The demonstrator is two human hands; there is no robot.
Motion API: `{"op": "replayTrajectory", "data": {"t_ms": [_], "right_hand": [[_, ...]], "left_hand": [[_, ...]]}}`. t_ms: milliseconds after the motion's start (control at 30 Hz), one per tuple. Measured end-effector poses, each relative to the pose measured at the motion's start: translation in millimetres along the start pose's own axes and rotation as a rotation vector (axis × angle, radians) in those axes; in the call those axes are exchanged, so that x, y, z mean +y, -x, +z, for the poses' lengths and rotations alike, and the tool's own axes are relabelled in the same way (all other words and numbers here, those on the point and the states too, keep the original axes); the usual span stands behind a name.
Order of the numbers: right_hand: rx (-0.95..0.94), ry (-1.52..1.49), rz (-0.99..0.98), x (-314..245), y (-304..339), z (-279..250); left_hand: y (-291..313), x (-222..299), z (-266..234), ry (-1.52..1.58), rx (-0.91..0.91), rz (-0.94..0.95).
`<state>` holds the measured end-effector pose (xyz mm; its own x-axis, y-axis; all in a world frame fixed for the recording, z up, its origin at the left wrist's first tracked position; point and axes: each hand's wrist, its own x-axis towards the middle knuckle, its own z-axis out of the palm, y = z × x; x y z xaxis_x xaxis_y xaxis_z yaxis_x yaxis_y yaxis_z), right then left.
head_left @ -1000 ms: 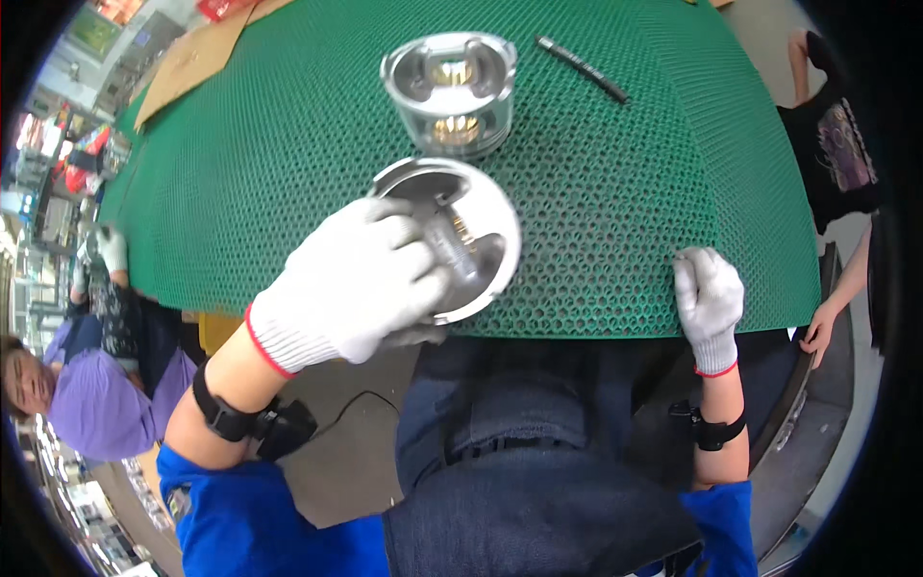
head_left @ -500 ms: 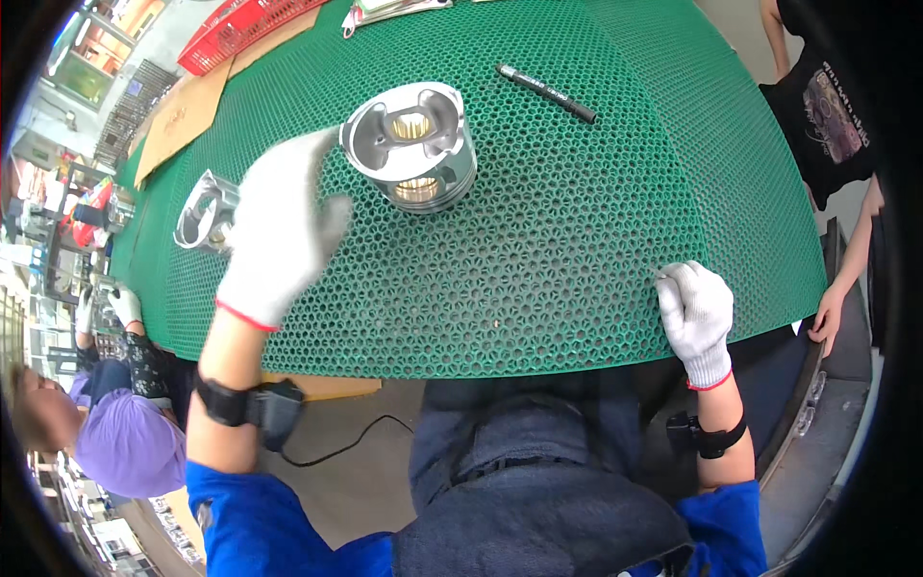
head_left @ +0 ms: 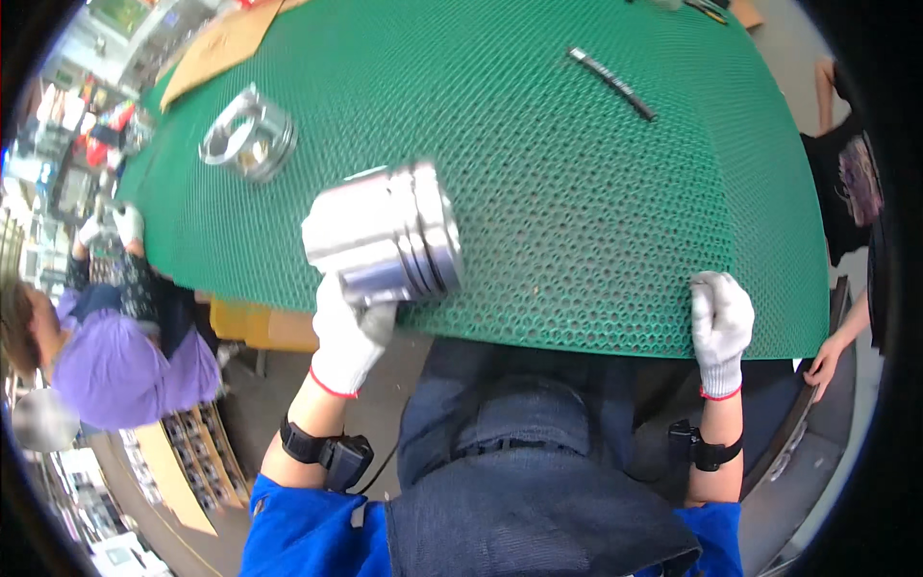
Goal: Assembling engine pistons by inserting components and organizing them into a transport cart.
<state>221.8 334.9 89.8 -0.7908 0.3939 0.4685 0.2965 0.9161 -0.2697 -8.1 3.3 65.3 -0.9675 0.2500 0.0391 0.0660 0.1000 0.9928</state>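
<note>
A silver metal piston point(head_left: 370, 231) lies tilted on its side in my left hand point(head_left: 351, 337), which grips its lower left edge. Its ring grooves face right, and its outline is blurred by motion. My right hand point(head_left: 721, 322), in a white glove like the left, lies with curled fingers on the green honeycomb mat point(head_left: 577, 250) near the front edge. Whether anything is inside those fingers is hidden. A second piston point(head_left: 252, 139) stands on the mat to the far left, its open end up. A black marker pen point(head_left: 611, 84) lies at the far right.
Cardboard point(head_left: 216, 53) lies at the mat's far left edge. Pliers point(head_left: 707, 12) show at the far right edge. A person in a purple head covering point(head_left: 120, 356) works at the left with gloved hands. Another person's hand point(head_left: 824, 370) touches the table's right corner.
My left hand has taken hold of the nearer piston, tipped it from upright onto its side and drawn it toward me. The view has shifted; my right hand remains curled on the mat.
</note>
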Motion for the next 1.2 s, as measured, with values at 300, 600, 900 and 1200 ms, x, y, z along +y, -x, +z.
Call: {"op": "replayTrajectory", "data": {"t_ms": [300,600,900,1200], "right_hand": [[-0.005,0.062,-0.034,6.2,-1.2,7.4],[-0.010,0.119,-0.018,3.1,2.3,0.1],[0.021,0.074,-0.028,0.2,0.2,5.3],[0.058,0.050,-0.032,-2.0,-4.1,8.4]], "left_hand": [[59.7,-36.2,-25.8,-0.613,-0.243,0.628],[1.4,60.1,-26.1,0.623,-0.316,-0.228],[-29.1,34.6,10.4,-0.315,-0.031,0.451],[-35.1,99.6,20.1,-1.032,-0.349,1.107]]}}
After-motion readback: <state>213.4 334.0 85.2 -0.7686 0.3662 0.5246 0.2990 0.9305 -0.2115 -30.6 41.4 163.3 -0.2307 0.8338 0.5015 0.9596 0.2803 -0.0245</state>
